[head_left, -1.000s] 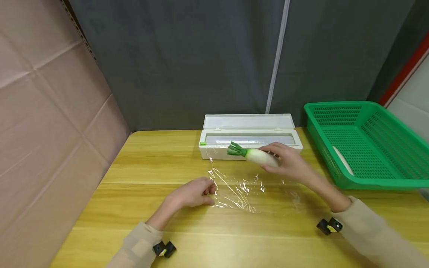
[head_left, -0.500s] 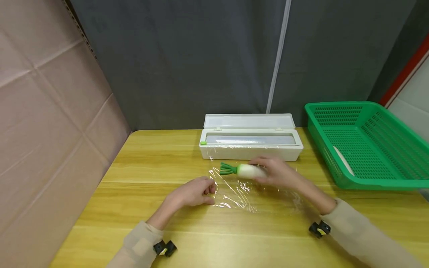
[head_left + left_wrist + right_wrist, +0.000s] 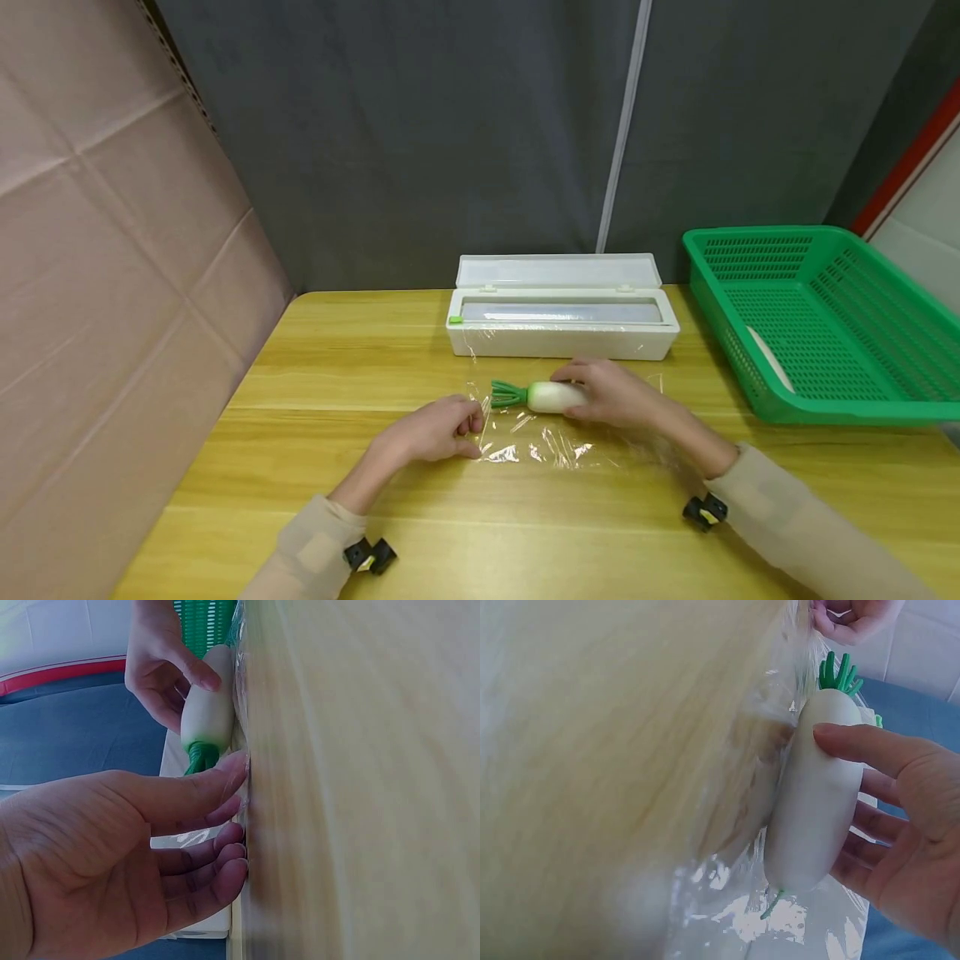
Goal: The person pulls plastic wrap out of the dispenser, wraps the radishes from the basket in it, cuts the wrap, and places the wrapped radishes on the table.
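Note:
My right hand (image 3: pixel 611 396) grips a white radish (image 3: pixel 551 397) with short green leaves, which lies level on a sheet of clear plastic wrap (image 3: pixel 540 450). In the right wrist view, the thumb is on one side of the radish (image 3: pixel 814 802) and the fingers are on the other. The leaves point toward my left hand (image 3: pixel 438 429). That hand rests at the wrap's left edge, its thumb and loosely bent fingertips apart and touching down there. Behind the radish, the wrap runs back to a white dispenser box (image 3: pixel 562 342) with its lid raised.
A green plastic basket (image 3: pixel 870 408) stands at the right with a long white object (image 3: pixel 770 358) inside. The wooden table (image 3: pixel 525 533) extends toward me. A dark curtain (image 3: pixel 412 150) hangs behind, and a pale cloth-like wall (image 3: pixel 112 250) borders the left.
My right hand has brought the radish down from in front of the dispenser box, toward me and slightly left, onto the wrap. My left hand has stayed in place.

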{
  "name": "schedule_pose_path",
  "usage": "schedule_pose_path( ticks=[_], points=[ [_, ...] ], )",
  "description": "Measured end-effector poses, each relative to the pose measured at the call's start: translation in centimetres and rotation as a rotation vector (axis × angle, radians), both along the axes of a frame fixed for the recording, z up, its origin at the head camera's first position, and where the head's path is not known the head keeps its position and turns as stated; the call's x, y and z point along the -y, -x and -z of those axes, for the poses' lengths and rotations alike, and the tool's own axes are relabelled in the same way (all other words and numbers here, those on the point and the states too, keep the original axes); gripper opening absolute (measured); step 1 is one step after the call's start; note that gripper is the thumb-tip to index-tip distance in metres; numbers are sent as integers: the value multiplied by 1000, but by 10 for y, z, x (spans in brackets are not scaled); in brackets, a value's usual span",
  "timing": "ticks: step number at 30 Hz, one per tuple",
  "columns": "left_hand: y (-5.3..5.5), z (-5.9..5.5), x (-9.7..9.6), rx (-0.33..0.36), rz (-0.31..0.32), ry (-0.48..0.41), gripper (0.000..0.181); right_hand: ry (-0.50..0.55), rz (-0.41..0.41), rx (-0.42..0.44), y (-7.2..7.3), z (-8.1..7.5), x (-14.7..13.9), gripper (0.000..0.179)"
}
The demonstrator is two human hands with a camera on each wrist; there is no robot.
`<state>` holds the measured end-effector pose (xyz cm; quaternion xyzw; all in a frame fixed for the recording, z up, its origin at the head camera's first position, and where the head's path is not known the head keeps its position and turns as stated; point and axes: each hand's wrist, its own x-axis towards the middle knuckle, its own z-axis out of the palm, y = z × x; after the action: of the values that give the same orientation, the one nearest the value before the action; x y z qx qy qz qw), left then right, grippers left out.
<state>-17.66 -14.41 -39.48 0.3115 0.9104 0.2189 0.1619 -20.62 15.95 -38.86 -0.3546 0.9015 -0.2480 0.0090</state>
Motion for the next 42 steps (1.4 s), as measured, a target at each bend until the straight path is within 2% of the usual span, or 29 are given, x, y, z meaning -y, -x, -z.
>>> schedule_pose_path(
  ticks=[9, 22, 35, 42],
  points=[
    [-1, -1, 0, 7, -13, 5, 23, -15, -24, 44, 3, 0, -1, 45],
    [-2, -5, 1, 22, -23, 2, 22, -8, -30, 42, -2, -1, -8, 45],
    [1, -6, 2, -22, 69, 11, 20, 46, -32, 40, -5, -5, -21, 40],
    [2, -5, 2, -19, 99, 7, 21, 79, 16, 64, -9, -5, -40, 42]
  ],
)
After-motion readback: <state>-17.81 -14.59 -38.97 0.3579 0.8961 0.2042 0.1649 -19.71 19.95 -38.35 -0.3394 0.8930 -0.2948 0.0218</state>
